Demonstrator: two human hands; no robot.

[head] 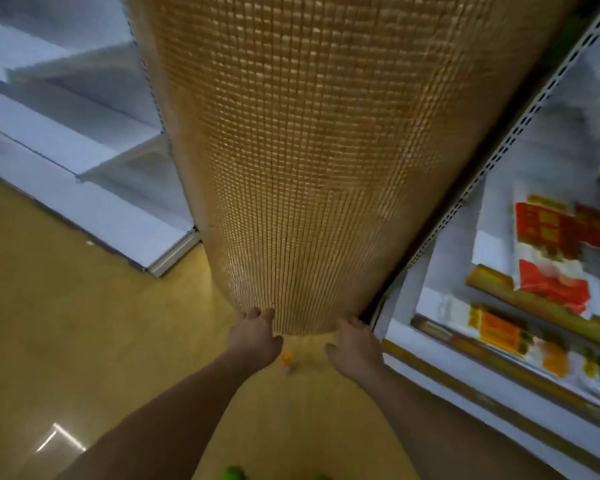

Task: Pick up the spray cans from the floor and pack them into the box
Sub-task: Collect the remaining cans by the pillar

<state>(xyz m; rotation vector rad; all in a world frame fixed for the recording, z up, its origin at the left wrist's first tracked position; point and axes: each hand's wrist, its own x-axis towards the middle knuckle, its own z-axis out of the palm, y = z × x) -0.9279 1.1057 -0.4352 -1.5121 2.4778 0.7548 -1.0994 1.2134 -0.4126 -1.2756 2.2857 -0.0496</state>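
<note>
Head view: I've got both hands down at the bottom edge of a tall woven panel (312, 168). Left hand (253, 336) has fingers curled against the panel's lower left edge, right hand (355, 344) curled at its lower right; whether either really grips it, I can't tell. No can in either hand.

Between the hands, on the yellow floor (84, 323), a small blurred thing with an orange top (286, 362), possibly a spray can, too smeared to confirm. If it is, I'd expect light, rigid, smooth metal that may roll; take it round the body, not the cap.

No box in view. Shelf unit (520, 327) on the right holds red and orange packets (555, 233), blurred. White shelves (84, 161) on the left.
</note>
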